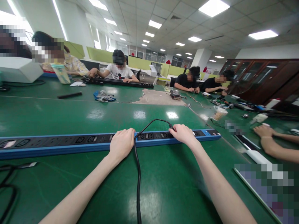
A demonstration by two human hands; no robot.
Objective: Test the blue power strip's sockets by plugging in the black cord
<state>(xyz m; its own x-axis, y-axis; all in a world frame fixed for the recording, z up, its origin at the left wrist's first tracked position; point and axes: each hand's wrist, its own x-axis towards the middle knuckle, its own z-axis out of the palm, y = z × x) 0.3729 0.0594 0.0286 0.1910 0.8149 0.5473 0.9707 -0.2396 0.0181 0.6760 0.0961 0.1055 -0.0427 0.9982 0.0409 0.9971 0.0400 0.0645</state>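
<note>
A long blue power strip (58, 149) with a black face and several sockets lies across the green table in front of me. My left hand (121, 142) is closed over the strip near its middle, fingers wrapped over the far edge. My right hand (183, 133) is closed around the plug end of a black power cord (138, 174), right at the strip's sockets. Whether the plug sits inside a socket is hidden by my fingers. From the plug, the cord arches left, crosses the strip beside my left hand and runs down toward me.
Blue-and-white gloves (104, 96), a dark bar (69, 95) and a patterned cup (61, 74) stand or lie farther back. At right are a clear tub (219, 113) and a co-worker's hands (263, 133). Another black cable (9, 183) lies at left. Several people sit around the table.
</note>
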